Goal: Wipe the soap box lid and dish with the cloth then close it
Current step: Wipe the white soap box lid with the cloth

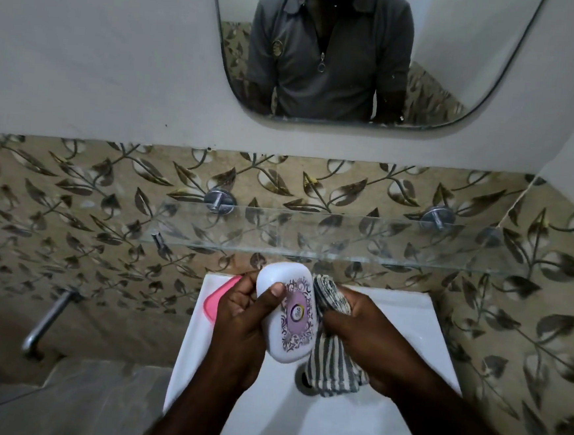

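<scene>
Left grip [239, 320] curls round the lid [294, 341], thumb on top; right grip [362, 329] clutches the cloth [330, 366].

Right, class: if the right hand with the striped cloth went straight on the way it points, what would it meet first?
The soap box lid in the left hand; the cloth in the right hand seems to touch its edge, though depth is unclear.

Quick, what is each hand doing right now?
Left hand: closed, fingers gripping the white soap box lid.
Right hand: closed, fingers gripping the striped cloth.
</scene>
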The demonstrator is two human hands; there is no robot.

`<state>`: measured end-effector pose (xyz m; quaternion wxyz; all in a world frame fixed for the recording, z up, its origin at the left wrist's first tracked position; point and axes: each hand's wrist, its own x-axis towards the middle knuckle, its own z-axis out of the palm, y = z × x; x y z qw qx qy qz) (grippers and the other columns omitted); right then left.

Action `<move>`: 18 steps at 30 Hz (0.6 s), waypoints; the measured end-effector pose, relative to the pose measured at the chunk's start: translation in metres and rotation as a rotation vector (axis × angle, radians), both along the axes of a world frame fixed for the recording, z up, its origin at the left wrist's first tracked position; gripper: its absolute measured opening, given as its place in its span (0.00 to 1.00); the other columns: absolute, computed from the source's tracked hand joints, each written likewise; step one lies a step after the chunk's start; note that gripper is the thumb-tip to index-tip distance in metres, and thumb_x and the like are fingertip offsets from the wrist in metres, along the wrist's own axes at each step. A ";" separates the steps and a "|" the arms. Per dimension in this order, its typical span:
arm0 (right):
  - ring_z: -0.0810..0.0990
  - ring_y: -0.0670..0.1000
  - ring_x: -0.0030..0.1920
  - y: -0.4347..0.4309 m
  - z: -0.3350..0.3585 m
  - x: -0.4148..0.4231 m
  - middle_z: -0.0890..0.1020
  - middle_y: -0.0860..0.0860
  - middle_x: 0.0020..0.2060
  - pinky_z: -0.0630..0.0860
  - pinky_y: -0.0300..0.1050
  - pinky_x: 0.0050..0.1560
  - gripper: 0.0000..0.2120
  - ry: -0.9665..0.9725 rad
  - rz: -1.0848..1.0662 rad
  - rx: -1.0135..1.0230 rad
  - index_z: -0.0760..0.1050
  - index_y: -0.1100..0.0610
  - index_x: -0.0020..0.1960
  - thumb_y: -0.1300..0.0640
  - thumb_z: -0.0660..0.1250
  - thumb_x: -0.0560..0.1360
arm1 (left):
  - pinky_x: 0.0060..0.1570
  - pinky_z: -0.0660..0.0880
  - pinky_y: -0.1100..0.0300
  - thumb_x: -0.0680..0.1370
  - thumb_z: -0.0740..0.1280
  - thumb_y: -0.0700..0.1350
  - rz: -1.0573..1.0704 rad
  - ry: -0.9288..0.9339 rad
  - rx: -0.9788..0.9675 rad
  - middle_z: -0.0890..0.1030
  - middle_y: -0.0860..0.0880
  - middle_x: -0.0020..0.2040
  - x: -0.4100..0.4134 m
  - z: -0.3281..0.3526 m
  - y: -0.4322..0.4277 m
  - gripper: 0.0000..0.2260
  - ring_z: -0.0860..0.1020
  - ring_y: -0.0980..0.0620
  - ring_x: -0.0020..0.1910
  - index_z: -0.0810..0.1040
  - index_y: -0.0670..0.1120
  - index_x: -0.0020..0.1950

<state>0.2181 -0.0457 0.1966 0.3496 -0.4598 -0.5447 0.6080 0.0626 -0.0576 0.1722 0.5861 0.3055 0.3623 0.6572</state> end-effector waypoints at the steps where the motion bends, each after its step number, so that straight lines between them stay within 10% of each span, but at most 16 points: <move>1: 0.84 0.56 0.46 -0.001 -0.003 -0.002 0.86 0.58 0.46 0.79 0.53 0.51 0.16 0.037 0.004 -0.039 0.81 0.59 0.51 0.70 0.60 0.69 | 0.41 0.81 0.54 0.71 0.69 0.39 0.028 -0.003 -0.001 0.85 0.42 0.45 0.000 0.002 0.004 0.12 0.83 0.47 0.42 0.78 0.39 0.53; 18: 0.81 0.61 0.41 -0.009 -0.018 0.004 0.80 0.69 0.42 0.80 0.49 0.42 0.14 0.249 -0.024 -0.352 0.77 0.71 0.52 0.73 0.55 0.72 | 0.56 0.78 0.50 0.69 0.68 0.59 0.262 0.490 0.141 0.82 0.48 0.53 0.032 -0.005 0.017 0.18 0.80 0.50 0.54 0.76 0.54 0.56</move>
